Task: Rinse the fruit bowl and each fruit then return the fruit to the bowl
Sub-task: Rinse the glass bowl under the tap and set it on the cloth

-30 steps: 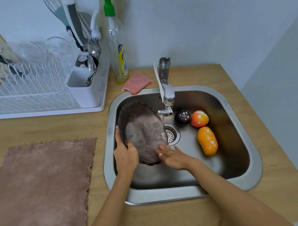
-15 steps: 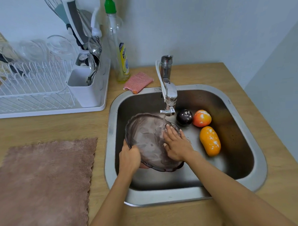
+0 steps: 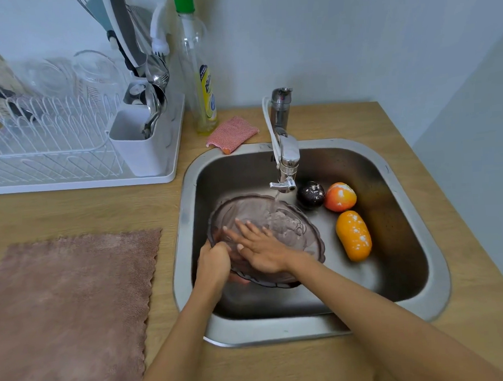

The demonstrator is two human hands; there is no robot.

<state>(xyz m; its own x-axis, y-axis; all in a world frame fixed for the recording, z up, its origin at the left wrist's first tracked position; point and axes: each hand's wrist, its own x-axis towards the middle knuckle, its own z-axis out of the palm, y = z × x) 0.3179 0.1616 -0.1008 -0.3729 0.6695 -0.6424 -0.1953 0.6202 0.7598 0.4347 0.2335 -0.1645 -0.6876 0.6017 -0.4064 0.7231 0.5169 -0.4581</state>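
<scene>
In the steel sink (image 3: 412,212), the left hand (image 3: 213,262) curls its grip round the near-left rim of the translucent smoky-purple plastic fruit bowl (image 3: 292,226), held under running water from the chrome tap (image 3: 286,157). The right hand (image 3: 261,247) lies flat inside the bowl, fingers straight. Right of the grip lie a dark round fruit (image 3: 311,194), a red-orange fruit (image 3: 340,197) and an oblong orange fruit (image 3: 353,235).

Pink cloth (image 3: 68,313), dish rack (image 3: 55,147) — soap bottle (image 3: 200,77) behind
</scene>
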